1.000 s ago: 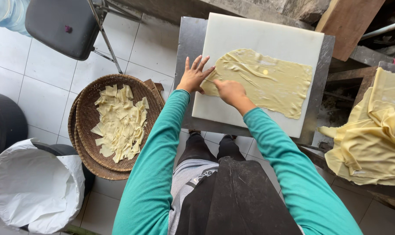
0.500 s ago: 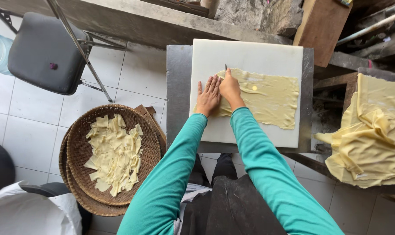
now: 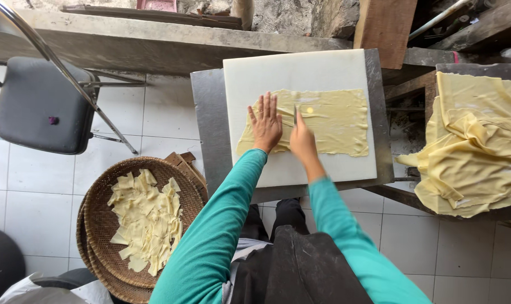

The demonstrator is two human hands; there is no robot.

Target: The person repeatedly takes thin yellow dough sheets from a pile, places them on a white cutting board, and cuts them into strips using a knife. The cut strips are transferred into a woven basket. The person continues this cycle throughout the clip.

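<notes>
Left hand (image 3: 265, 124) flat, fingers spread, pressing the yellow dough sheet (image 3: 328, 121) across the middle of the white cutting board (image 3: 300, 73). Right hand (image 3: 302, 141) closed around a knife (image 3: 295, 114), blade on the sheet just beside the left fingers. Risk: nicked fingertips from the close blade; crooked cut if the sheet slides.

Long teal sleeves, dark apron, dark trousers, bare hands

i see bare cutting board (image 3: 289, 73) above the dough sheet (image 3: 334, 121); the heaped sheets (image 3: 475, 146) crowd the right side.
</notes>
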